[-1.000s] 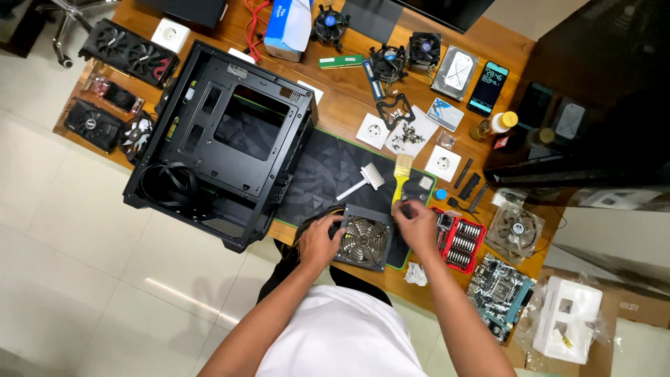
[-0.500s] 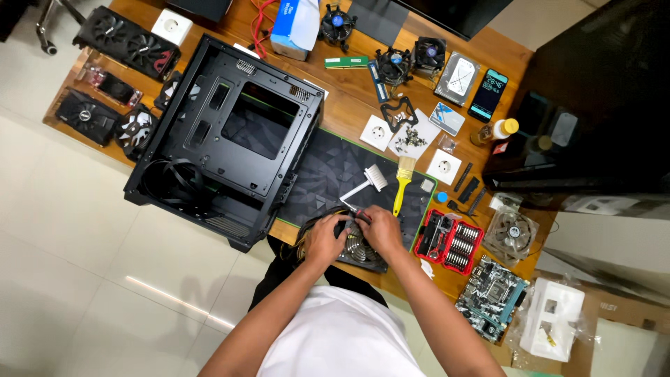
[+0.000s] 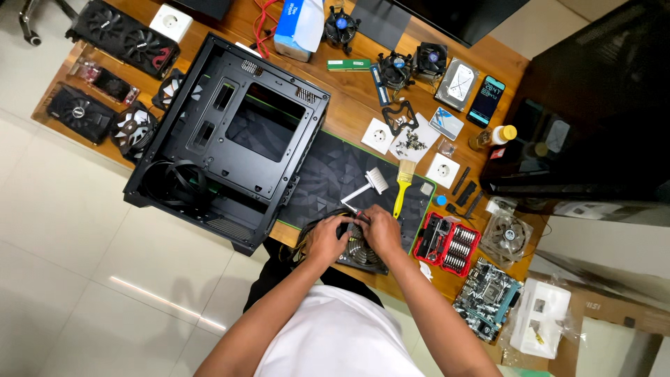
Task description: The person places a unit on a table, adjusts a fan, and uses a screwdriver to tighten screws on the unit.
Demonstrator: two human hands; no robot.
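Observation:
A grey power supply unit (image 3: 357, 255) with a round fan grille lies at the near edge of the dark desk mat (image 3: 335, 174). My left hand (image 3: 326, 241) rests on its left side, fingers curled over the top. My right hand (image 3: 381, 229) sits on its upper right part, fingers pinched together close to the left hand's fingertips. Whatever is between the fingertips is too small to make out. Black cables (image 3: 307, 237) spill from the unit's left side. Most of the unit is hidden under both hands.
An open black computer case (image 3: 230, 139) lies on its side to the left. A white brush (image 3: 368, 187) and a yellow paintbrush (image 3: 402, 183) lie just beyond the hands. A red screwdriver bit set (image 3: 448, 244) and a motherboard (image 3: 486, 297) lie right. Graphics cards, fans and coolers line the far edge.
My right hand has moved left from the unit's right edge onto its top, meeting the left hand. The left hand has stayed on the unit.

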